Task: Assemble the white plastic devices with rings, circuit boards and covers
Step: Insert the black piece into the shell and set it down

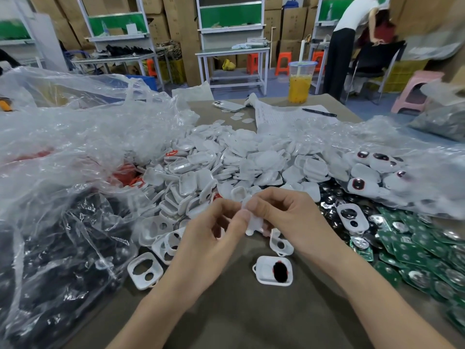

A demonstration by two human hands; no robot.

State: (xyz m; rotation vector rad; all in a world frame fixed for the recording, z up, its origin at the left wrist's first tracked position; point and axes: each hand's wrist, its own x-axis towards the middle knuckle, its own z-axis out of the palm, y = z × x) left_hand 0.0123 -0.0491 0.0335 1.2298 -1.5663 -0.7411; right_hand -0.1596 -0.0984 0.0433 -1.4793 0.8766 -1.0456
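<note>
Both my hands meet over the middle of the table and pinch one small white plastic device (254,222). My left hand (214,230) grips its left side with thumb and fingers. My right hand (281,212) holds its top and right side. A white shell with a dark oval insert (274,270) lies on the table just below them. Open white frames (144,270) with cut-outs lie to the left. A big heap of white covers (226,159) lies behind. Green circuit boards (422,250) are piled at the right.
Crumpled clear plastic bags (75,147) holding black and red parts fill the left. A bag of finished devices (377,170) sits at the right. At the far edge are a phone (227,105), a pen (318,112) and a cup of yellow drink (299,84). A person stands at the back right.
</note>
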